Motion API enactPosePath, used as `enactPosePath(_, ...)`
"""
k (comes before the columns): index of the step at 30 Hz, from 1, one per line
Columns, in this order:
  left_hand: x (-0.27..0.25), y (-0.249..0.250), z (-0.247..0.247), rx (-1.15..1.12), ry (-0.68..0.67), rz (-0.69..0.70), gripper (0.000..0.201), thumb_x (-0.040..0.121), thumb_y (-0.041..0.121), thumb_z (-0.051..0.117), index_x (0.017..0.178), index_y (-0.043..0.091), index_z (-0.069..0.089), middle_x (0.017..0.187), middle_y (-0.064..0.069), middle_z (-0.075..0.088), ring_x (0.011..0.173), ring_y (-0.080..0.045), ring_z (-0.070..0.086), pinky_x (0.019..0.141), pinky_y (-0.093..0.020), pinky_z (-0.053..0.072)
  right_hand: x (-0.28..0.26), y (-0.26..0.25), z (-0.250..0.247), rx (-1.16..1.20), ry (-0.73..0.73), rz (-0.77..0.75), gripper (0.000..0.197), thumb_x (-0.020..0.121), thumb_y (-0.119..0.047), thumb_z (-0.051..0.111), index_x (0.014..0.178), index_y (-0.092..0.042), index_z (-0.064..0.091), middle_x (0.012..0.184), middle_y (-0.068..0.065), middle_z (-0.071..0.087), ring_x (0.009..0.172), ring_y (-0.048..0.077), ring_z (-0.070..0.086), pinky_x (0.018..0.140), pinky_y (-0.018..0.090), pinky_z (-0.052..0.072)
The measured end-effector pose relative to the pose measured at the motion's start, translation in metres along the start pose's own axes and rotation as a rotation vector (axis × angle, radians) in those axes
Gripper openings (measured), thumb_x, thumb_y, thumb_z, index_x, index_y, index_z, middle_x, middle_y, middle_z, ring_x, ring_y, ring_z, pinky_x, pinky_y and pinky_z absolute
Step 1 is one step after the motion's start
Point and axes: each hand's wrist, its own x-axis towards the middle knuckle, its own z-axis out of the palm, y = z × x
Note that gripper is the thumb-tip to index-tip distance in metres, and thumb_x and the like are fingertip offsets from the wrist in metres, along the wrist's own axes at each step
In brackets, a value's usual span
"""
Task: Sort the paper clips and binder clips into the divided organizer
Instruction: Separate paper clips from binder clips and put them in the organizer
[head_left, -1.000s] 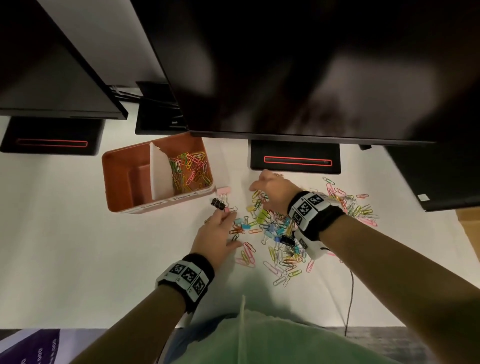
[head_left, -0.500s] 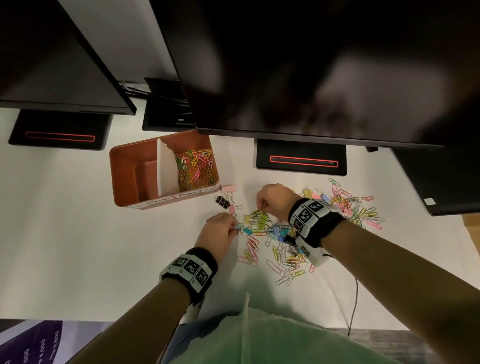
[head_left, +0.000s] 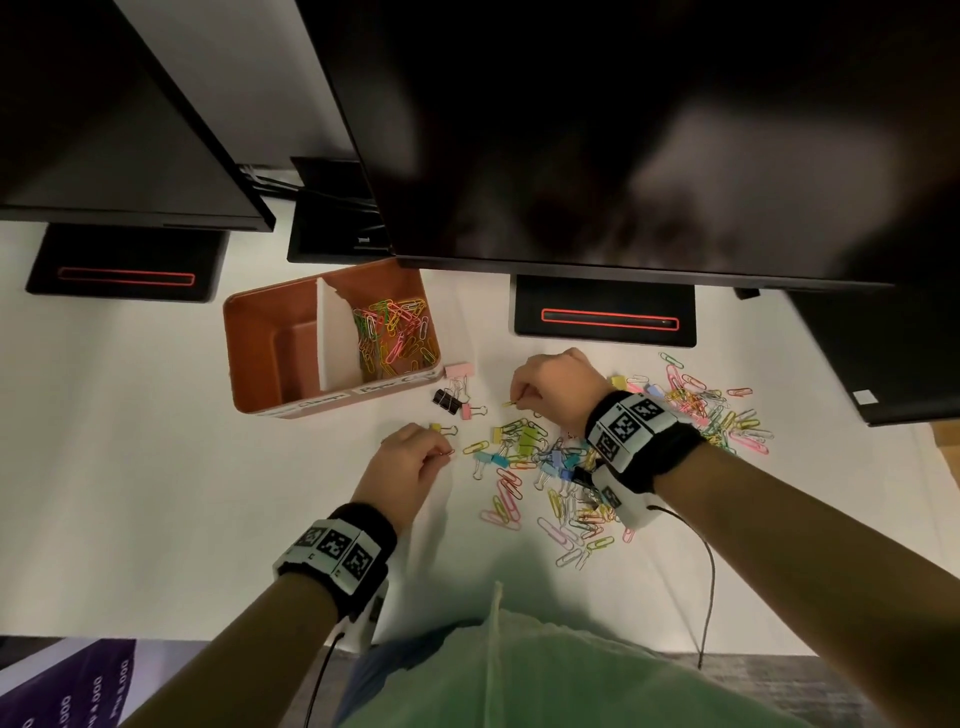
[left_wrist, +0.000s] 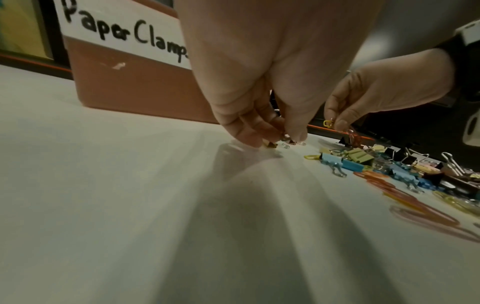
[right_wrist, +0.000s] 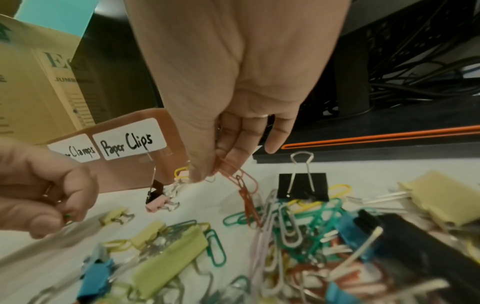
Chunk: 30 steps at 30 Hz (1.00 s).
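Observation:
The orange divided organizer (head_left: 260, 353) stands at the back left of the white table. Its right compartment, labelled "Paper Clips" (right_wrist: 128, 142), holds several coloured paper clips (head_left: 395, 332); its left one, labelled "Paper Clamps" (left_wrist: 124, 33), looks empty. A mixed pile of paper clips and binder clips (head_left: 540, 467) lies in front of me. My left hand (head_left: 444, 451) pinches a small paper clip (left_wrist: 284, 139) at the pile's left edge, low on the table. My right hand (head_left: 519, 401) is raised over the pile's far side and pinches linked orange paper clips (right_wrist: 242, 181) and a yellow one (left_wrist: 327, 123).
A black binder clip (head_left: 447, 400), two pink ones (head_left: 458, 370) and a yellow one (head_left: 440, 428) lie between the organizer and the pile. A second heap of paper clips (head_left: 711, 410) lies to the right. Monitors (head_left: 623, 130) on black stands (head_left: 605, 312) overhang the table's back.
My left hand drew back from the black binder clip to the pile's left edge and pinched a clip. My right hand closed on clips and lifted them off the pile.

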Motion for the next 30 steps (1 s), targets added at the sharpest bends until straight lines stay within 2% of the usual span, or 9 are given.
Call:
enactPosePath(4, 0.008, 0.010, 0.004, -0.005, -0.047, -0.015, 0.020, 0.084, 0.012, 0.063, 0.104, 0.012, 0.063, 0.082, 0.003, 0.055, 0.077, -0.014, 0.051, 0.073, -0.024, 0.044, 0.005, -0.010, 0.004, 0.017, -0.117, -0.027, 0.013, 0.085, -0.010, 0.057, 0.093, -0.012, 0.067, 0.104, 0.004, 0.060, 0.095, 0.021, 0.057, 0.086, 0.031, 0.044)
enactPosePath(7, 0.019, 0.018, 0.011, 0.080, -0.138, -0.048, 0.024, 0.086, 0.019, 0.061, 0.109, 0.015, 0.061, 0.089, -0.002, 0.059, 0.085, -0.019, 0.053, 0.079, -0.031, 0.047, 0.006, -0.011, 0.008, 0.005, -0.182, -0.024, 0.014, 0.080, -0.004, 0.060, 0.089, -0.009, 0.069, 0.105, 0.006, 0.060, 0.096, 0.023, 0.058, 0.085, 0.031, 0.047)
enactPosePath(12, 0.028, 0.024, 0.015, 0.231, -0.180, -0.034, 0.015, 0.086, 0.022, 0.059, 0.099, 0.015, 0.063, 0.096, -0.005, 0.062, 0.091, -0.023, 0.054, 0.080, -0.035, 0.046, 0.004, -0.013, 0.012, 0.008, -0.219, -0.017, 0.013, 0.080, -0.002, 0.059, 0.088, -0.008, 0.066, 0.098, 0.006, 0.066, 0.093, 0.022, 0.058, 0.082, 0.032, 0.047)
enactPosePath(17, 0.027, 0.022, 0.018, 0.231, -0.170, -0.040, 0.013, 0.088, 0.019, 0.057, 0.094, 0.011, 0.064, 0.099, -0.005, 0.055, 0.088, -0.023, 0.055, 0.080, -0.037, 0.049, 0.004, -0.014, 0.010, 0.059, -0.231, 0.027, 0.022, 0.082, -0.005, 0.060, 0.103, -0.009, 0.061, 0.101, 0.007, 0.064, 0.086, 0.018, 0.052, 0.076, 0.026, 0.043)
enactPosePath(21, 0.026, 0.020, 0.016, 0.195, -0.181, -0.030, 0.010, 0.087, 0.016, 0.057, 0.092, 0.009, 0.064, 0.095, -0.006, 0.058, 0.090, -0.025, 0.054, 0.077, -0.034, 0.047, 0.006, -0.016, 0.012, 0.000, -0.248, 0.006, 0.017, 0.084, -0.005, 0.056, 0.099, -0.007, 0.066, 0.105, 0.007, 0.065, 0.099, 0.022, 0.057, 0.084, 0.030, 0.046)
enactPosePath(23, 0.024, 0.022, 0.009, 0.144, -0.152, -0.032, 0.009, 0.087, 0.015, 0.059, 0.090, 0.009, 0.064, 0.093, -0.006, 0.058, 0.087, -0.024, 0.054, 0.076, -0.033, 0.046, 0.006, -0.016, 0.011, -0.012, -0.252, -0.001, 0.017, 0.086, -0.007, 0.056, 0.098, -0.007, 0.066, 0.105, 0.007, 0.066, 0.101, 0.022, 0.057, 0.085, 0.030, 0.046)
enactPosePath(26, 0.018, 0.030, -0.013, 0.058, -0.054, 0.012, 0.005, 0.086, 0.015, 0.061, 0.089, 0.012, 0.064, 0.089, 0.000, 0.057, 0.079, -0.015, 0.052, 0.074, -0.030, 0.048, 0.005, -0.018, -0.003, 0.010, -0.189, 0.004, 0.016, 0.088, -0.011, 0.056, 0.100, -0.009, 0.066, 0.105, 0.006, 0.066, 0.098, 0.021, 0.059, 0.083, 0.027, 0.044)
enactPosePath(30, 0.018, 0.052, -0.065, -0.051, 0.170, 0.059, 0.005, 0.085, 0.015, 0.062, 0.090, 0.015, 0.064, 0.084, 0.008, 0.056, 0.073, -0.001, 0.052, 0.067, -0.009, 0.042, 0.010, -0.042, -0.046, 0.080, 0.055, -0.122, 0.013, 0.088, -0.013, 0.057, 0.096, -0.010, 0.068, 0.092, 0.002, 0.064, 0.083, 0.013, 0.055, 0.087, 0.030, 0.049)
